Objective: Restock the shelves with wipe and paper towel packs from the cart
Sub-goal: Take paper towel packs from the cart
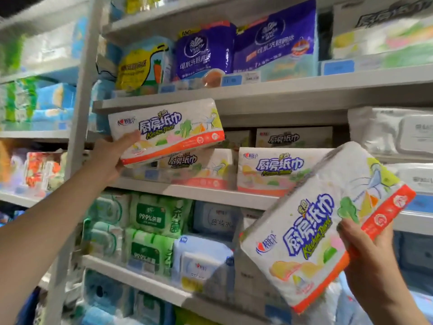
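The left hand (112,158) gripped a kitchen towel pack (168,131) by its lower left end, thumb across the printed face, holding it tilted in front of the middle shelf (199,191), just under the upper board (257,95); the right hand (367,252) gripped a second kitchen towel pack (323,226) at its orange-banded edge, thumb on the face, slanted steeply, lower and well apart from the first. Both packs looked light and soft, film-wrapped paper that would dent under a squeeze, the glossy wrap giving little purchase; held by one end they could sag or twist, so a grip nearer the middle of a long edge, or a palm beneath, would likely steady them better. Matching packs (269,171) stood face out on the middle shelf, with a darker gap above them where the lifted pack might fit; clearance under the upper board looked tight. Purple packs (206,52) sat on the shelf above, green wipe packs (152,219) below; a pale upright post (77,127) divided this bay from the next; the cart was not in view.
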